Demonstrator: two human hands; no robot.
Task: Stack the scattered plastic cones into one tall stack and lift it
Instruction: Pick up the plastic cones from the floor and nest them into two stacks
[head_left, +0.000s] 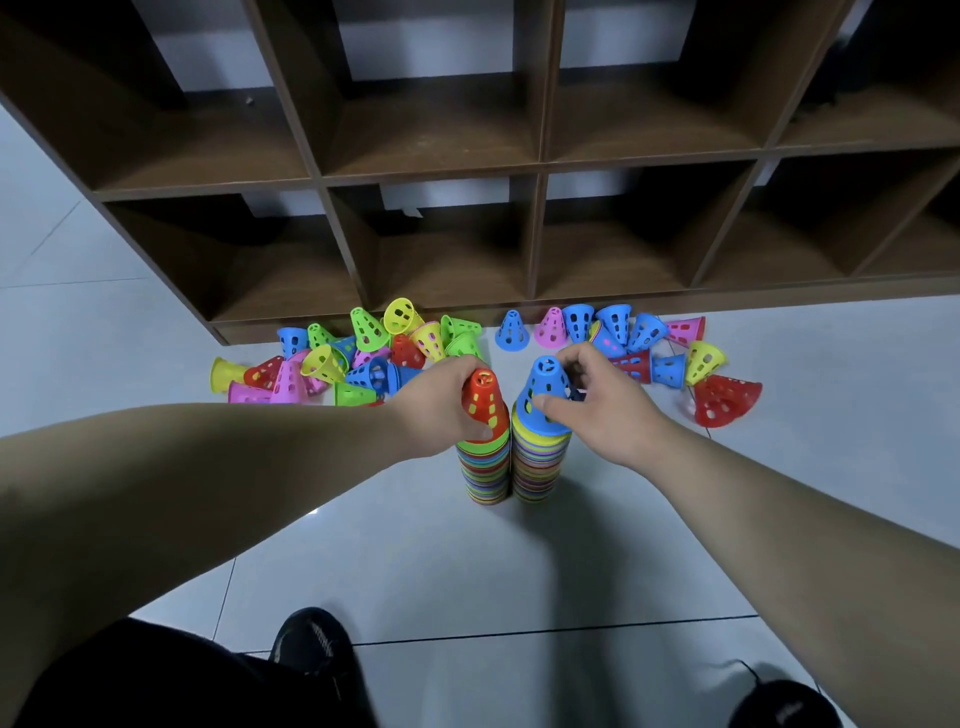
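Two tall stacks of coloured plastic cones stand side by side on the floor. The left stack (485, 473) is topped by a red cone (483, 397), and my left hand (441, 402) grips that cone with fingers behind and thumb in front. A blue cone (545, 397) tops the right stack (537, 467); my right hand (602, 405) holds it, thumb on its front. Loose cones lie scattered behind: a mixed pile (353, 358) on the left and a blue, pink, yellow and red group (639, 343) on the right.
A dark brown cubby shelf (540, 171) with open compartments stands right behind the cones. The floor is pale grey tile (519, 561). My black shoes (311, 644) show at the bottom edge, one on each side.
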